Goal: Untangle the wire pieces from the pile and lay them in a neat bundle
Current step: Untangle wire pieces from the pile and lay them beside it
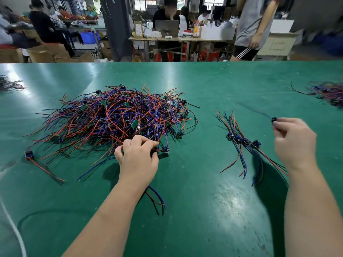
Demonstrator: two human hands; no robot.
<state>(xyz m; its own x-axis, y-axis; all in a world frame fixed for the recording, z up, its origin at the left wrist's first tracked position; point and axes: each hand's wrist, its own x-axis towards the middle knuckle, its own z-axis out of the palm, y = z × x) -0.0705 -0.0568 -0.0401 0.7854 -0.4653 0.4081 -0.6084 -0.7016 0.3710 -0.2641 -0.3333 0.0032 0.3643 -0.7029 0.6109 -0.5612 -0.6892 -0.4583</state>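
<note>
Head view: green tabletop (194, 201). Tangled pile (111, 119) of red, blue and black wires, left of centre. Left hand (138, 158) curls round strands at its near edge. Right hand (293, 143) pinches one wire piece (273, 120) by its connector, just right of the laid bundle (241, 143). Step, seemingly: laying down a freed piece. Next move calls for lining its connector up with the others.

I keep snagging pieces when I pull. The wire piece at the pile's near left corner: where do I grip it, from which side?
Probably pinch its blue connector, coming from the left, outside the pile. It is the only solid part, sits at the pile's edge, and its wires trail free toward you.
</note>
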